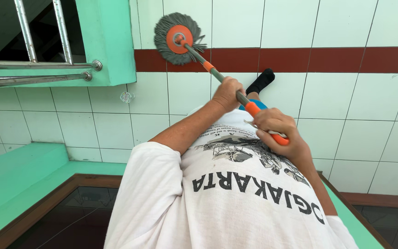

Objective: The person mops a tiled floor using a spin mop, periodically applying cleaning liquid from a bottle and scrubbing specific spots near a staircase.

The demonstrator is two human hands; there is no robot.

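Mopping is under way: left hand [227, 93] and right hand [276, 128] both clench the mop [177, 38] against white floor tiles [337, 101]; the next stroke likely needs steady pressure.

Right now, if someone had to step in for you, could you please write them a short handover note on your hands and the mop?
Left hand: closed around the mop pole, the forward grip.
Right hand: closed around the orange grip at the pole's near end.
Mop head: round, grey fringe with an orange disc, pressed on the white tiled floor over the dark red tile stripe, near the green ledge and metal railing.
Done: cannot tell which tiles are mopped; no wet marks are visible.
Left: likely the tiles around the mop head.
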